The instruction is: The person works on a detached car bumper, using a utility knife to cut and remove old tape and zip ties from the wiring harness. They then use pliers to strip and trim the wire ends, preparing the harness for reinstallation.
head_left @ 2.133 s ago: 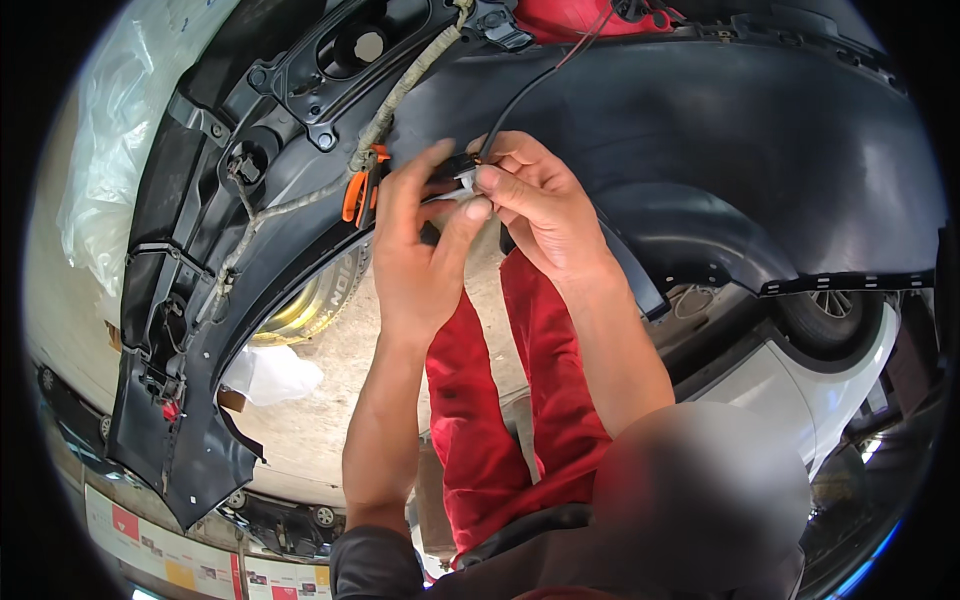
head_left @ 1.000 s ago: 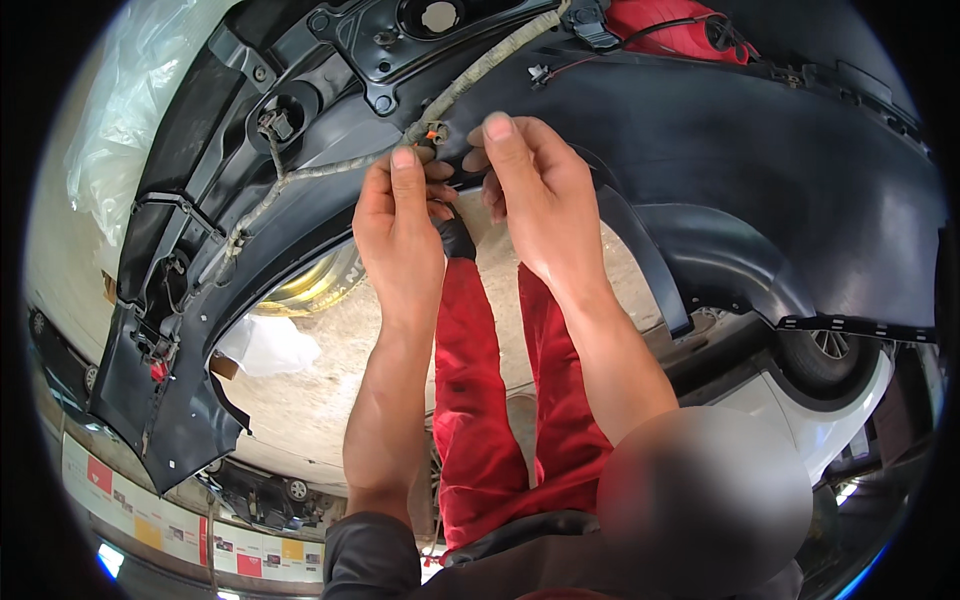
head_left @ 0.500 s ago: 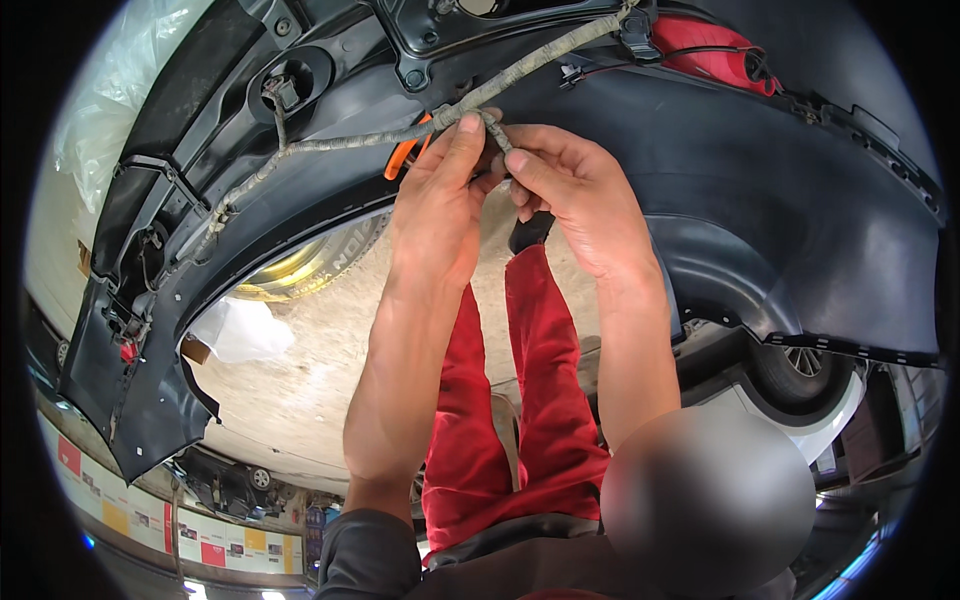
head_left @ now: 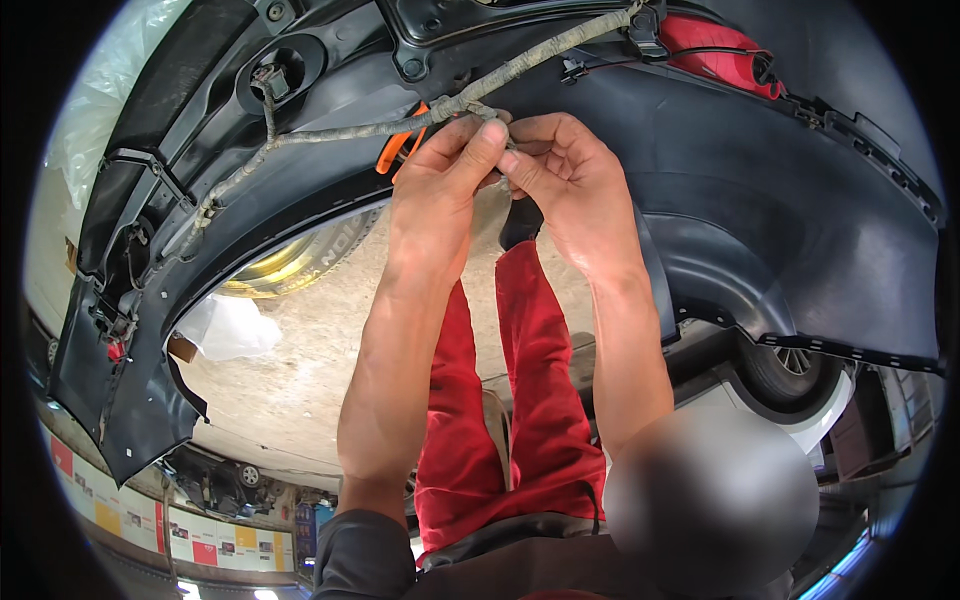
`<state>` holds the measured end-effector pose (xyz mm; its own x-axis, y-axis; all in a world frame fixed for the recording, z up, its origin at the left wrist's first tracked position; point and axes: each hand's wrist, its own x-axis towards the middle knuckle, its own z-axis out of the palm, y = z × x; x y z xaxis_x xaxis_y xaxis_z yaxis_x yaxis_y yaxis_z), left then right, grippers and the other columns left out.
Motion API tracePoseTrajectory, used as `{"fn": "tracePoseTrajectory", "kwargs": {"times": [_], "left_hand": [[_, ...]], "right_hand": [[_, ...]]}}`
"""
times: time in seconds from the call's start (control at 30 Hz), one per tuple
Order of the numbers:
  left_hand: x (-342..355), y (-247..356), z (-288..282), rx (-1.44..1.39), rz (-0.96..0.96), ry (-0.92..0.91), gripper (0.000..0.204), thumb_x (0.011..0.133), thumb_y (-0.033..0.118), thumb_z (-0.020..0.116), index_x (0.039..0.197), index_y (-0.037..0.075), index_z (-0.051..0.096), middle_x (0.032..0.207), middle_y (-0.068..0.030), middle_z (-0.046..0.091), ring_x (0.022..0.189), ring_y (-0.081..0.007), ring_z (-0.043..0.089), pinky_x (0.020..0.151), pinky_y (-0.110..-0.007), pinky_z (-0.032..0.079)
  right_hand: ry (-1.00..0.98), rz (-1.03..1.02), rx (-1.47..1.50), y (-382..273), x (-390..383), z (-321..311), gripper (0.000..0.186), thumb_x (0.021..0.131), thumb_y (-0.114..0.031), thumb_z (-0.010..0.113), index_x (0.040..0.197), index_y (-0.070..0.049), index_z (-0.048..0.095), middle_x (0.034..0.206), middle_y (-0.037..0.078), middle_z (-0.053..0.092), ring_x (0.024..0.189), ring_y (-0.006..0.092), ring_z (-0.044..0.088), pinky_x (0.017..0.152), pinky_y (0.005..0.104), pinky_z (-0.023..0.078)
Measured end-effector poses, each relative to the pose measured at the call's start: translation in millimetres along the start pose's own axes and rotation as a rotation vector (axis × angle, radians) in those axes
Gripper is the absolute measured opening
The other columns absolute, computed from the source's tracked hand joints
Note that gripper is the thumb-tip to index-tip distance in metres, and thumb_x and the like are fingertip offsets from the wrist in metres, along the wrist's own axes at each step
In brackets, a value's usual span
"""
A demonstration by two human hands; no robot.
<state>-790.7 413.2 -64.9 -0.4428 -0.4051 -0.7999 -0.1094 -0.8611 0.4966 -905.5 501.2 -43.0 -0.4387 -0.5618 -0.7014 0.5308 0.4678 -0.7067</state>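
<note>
Grey-wrapped wiring-harness branch (head_left: 488,112) sits pinched by our left hand (head_left: 437,195) and right hand (head_left: 585,190), over the black car body panel (head_left: 760,150); apart a second ago, our hands now meet, centring the work there.

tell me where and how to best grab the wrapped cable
The wrapped cable is probably best gripped on its straight upper-right stretch, coming from the person's side, thumb and fingers across its length. It runs long and slim there, with nothing in front of it, while the left hand and right hand crowd the short side branch.
</note>
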Motion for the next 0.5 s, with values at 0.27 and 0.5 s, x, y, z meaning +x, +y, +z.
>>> {"fn": "tracePoseTrajectory", "kwargs": {"times": [0.27,0.5], "left_hand": [[3,2,-9,0.047,0.031,-0.053,0.029,0.105,0.021,0.076,0.123,-0.002,0.078,0.104,-0.0024,0.075,0.091,-0.0096,0.065,0.081,-0.025,0.052],[-1,3,-5,0.186,0.116,0.058,0.026,0.104,0.02,0.075,0.118,-0.001,0.08,0.099,-0.0018,0.077,0.086,-0.0079,0.063,0.075,-0.024,0.051]], "right_hand": [[-0.035,0.074,0.162,0,-1,-8,0.024,0.102,-0.004,0.077,0.122,0.004,0.068,0.103,0.007,0.075,0.089,0.0101,0.07,0.08,0.0261,0.058],[-0.035,0.079,-0.127,-9,7,-5,0.024,0.102,-0.022,0.081,0.113,-0.002,0.074,0.095,0.0,0.075,0.084,0.0088,0.068,0.076,0.025,0.053]]}}
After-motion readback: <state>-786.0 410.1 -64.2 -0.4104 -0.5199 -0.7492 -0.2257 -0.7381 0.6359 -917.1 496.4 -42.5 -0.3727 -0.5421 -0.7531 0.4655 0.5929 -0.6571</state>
